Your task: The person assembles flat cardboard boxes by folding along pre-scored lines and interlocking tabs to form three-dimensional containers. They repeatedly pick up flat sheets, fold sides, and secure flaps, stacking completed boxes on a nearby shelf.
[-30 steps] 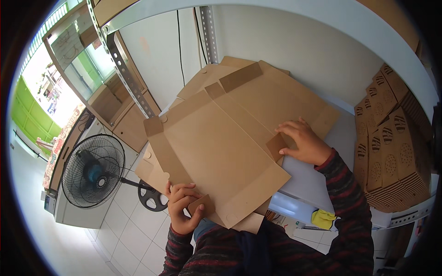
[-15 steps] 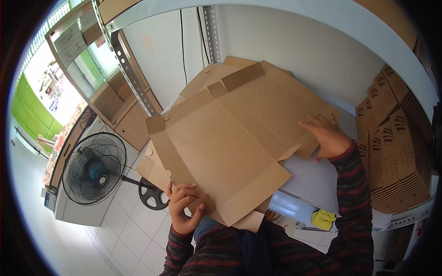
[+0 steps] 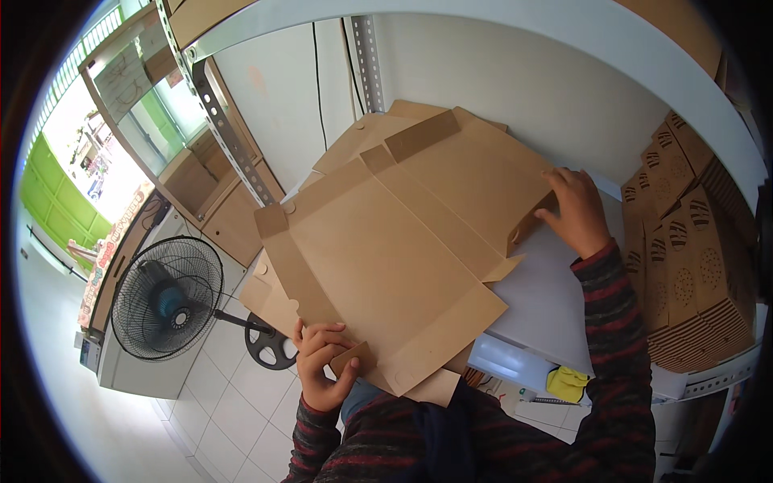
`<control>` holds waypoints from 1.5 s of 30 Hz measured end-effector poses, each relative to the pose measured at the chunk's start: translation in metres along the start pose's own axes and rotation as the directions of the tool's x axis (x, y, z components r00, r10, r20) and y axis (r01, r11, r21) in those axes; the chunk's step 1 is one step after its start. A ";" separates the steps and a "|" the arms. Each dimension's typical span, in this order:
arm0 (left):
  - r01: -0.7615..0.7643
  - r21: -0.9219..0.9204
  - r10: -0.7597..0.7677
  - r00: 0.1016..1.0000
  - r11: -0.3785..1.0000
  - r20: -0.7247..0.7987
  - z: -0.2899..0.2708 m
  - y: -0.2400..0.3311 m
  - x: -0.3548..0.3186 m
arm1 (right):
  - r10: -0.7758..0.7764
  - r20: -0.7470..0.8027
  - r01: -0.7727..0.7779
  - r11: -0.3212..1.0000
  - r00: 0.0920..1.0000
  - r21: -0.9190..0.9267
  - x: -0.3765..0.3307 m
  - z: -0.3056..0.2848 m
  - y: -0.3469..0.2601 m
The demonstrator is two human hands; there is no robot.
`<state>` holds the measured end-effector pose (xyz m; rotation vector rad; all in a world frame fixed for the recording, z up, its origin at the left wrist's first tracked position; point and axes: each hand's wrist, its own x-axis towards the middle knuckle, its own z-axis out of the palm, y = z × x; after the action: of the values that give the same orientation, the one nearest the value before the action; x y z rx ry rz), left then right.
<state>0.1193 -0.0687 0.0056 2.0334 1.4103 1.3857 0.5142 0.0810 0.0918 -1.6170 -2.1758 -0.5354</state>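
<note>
An unfolded brown cardboard box (image 3: 378, 249) lies tilted across a white shelf and reaches to my body. It has creased panels and several raised side flaps. At its near left corner, my left hand (image 3: 326, 364) pinches a small flap (image 3: 353, 359) between thumb and fingers. My right hand (image 3: 576, 211) grips the far right edge, its fingertips at the corner and its thumb against a side flap (image 3: 527, 228) that stands partly raised. More flat cardboard sheets (image 3: 362, 133) stick out from beneath the box.
Stacked brown printed boxes (image 3: 684, 282) stand on the right of the white shelf (image 3: 539, 310). A yellow cloth (image 3: 566, 384) hangs below the shelf's front edge. To the left stands a black fan (image 3: 167, 298), and a perforated metal post (image 3: 229, 133) rises behind it.
My right hand has moved from lying over the right panel to its outer edge, and the side flap there now stands partly up. My left hand stays on its corner flap.
</note>
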 end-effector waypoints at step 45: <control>0.274 -0.214 -0.330 0.896 0.938 -0.297 -0.003 -0.019 -0.007 | 0.501 -0.132 -0.476 0.861 0.855 0.182 0.009 0.074 0.107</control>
<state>0.1059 -0.0663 -0.0100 1.4476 1.5983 1.6878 0.6093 0.1549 0.0419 -1.8722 -1.5475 -0.3390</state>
